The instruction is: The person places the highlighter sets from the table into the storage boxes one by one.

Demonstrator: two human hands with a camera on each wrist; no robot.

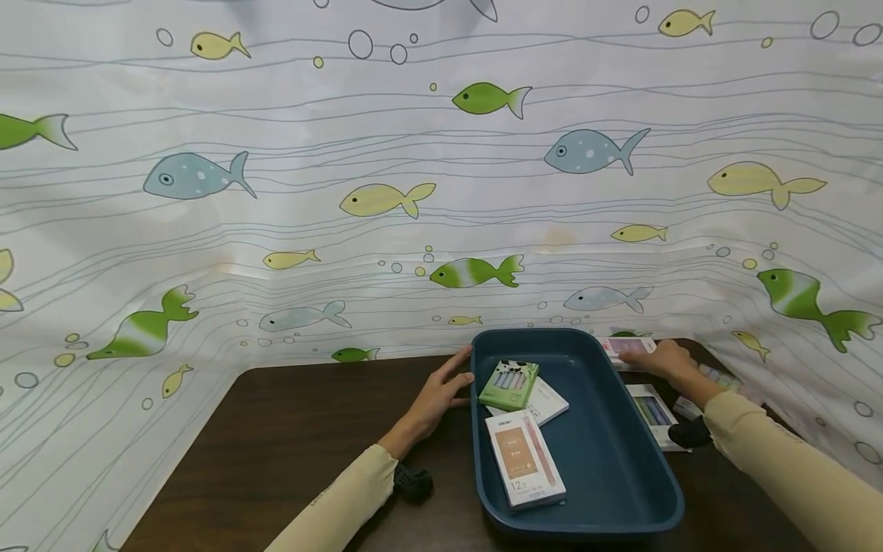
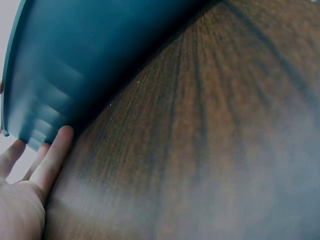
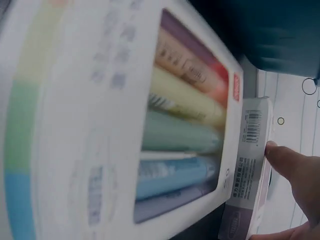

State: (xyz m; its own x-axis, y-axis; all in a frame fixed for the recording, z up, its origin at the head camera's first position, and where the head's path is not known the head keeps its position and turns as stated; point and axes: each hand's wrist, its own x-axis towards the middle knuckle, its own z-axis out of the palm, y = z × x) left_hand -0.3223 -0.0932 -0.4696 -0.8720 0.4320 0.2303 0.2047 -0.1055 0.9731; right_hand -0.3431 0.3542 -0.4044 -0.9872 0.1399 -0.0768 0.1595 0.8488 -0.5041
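A dark blue plastic bin [image 1: 607, 452] stands on the table. My left hand [image 1: 433, 395] touches its left wall with fingers extended; the left wrist view shows those fingertips against the bin's outer side [image 2: 75, 55]. Beyond the bin's right side, my right hand [image 1: 665, 362] holds a pink-and-white box [image 1: 629, 346] at its edge. The right wrist view shows the fingers on that box's barcoded side [image 3: 250, 145]. Inside the bin lie a green box [image 1: 509, 385] with a cow pattern, a white box [image 1: 548, 402] partly under it, and a white-and-tan box [image 1: 524, 460] marked 12.
Right of the bin lies a white windowed box [image 1: 651, 414] of thick pens, large in the right wrist view [image 3: 185, 125]. Another pale box [image 1: 717, 379] is partly hidden by the right arm. A fish-patterned curtain [image 1: 386, 253] borders the dark wooden table [image 1: 276, 437].
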